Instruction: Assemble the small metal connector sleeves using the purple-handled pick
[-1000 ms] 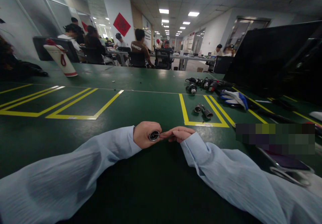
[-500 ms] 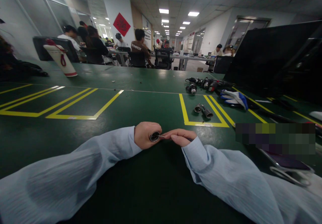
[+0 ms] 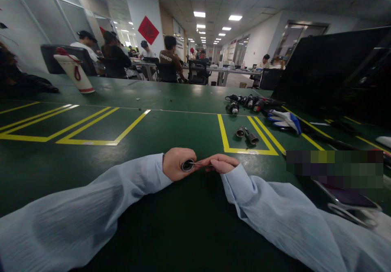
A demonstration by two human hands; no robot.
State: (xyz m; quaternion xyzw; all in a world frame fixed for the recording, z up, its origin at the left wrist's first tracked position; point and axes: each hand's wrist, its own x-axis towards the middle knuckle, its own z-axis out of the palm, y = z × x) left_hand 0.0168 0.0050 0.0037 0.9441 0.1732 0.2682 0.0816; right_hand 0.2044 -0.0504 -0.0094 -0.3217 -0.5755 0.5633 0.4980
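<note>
My left hand (image 3: 174, 165) is closed around a round, hollow metal part (image 3: 187, 165), its dark open end turned toward me and to the right. My right hand (image 3: 225, 164) pinches a thin, straight metal rod (image 3: 200, 164) between thumb and fingers. The rod's left end reaches into the mouth of the hollow part; how deep it goes is hidden. Both hands are close together above the green table (image 3: 171, 198), and my right fingertips almost meet the left hand. Ahead and to the right, two similar metal parts (image 3: 252, 137) lie inside a yellow tape outline.
Yellow tape frames (image 3: 87, 142) mark the table at left. Several dark metal fittings (image 3: 234, 108) and a white-and-blue glove (image 3: 284, 120) lie at back right. A phone (image 3: 348, 194) and cable rest near my right forearm. A white tumbler (image 3: 75, 72) stands back left.
My right hand has drawn back slightly to the right and its fingers have shifted along the rod, so more of the rod shows. The left hand holds the hollow part in place.
</note>
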